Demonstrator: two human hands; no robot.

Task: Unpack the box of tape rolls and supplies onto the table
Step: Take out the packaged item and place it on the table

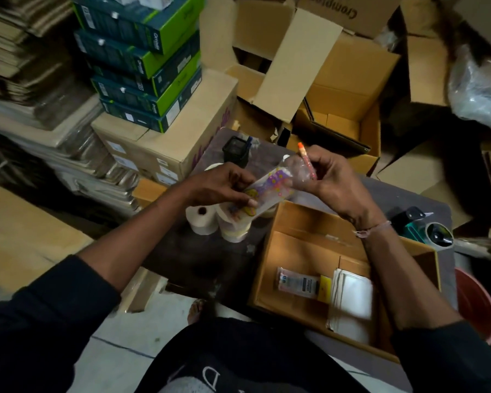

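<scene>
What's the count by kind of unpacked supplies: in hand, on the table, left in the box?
Patterned plastic-wrapped packet, held by left hand and right hand: 1
Pink pencil with orange tip, in right hand: 1
White tape rolls on dark table: at least 2
Clear sachet in open cardboard box: 1
White paper stack in box: 1
Total: 6

both arms wear dark, near-black long sleeves, the left sleeve [40,321] and the right sleeve [448,355], each pushed back well up the forearm from the fingers. a thin pale pinkish thread band [373,228] circles the right wrist, just behind the hand. lower down, dark trousers [238,361] carry pale lettering, a large "d" readable, and a sandalled foot [195,310] shows on the floor.
</scene>
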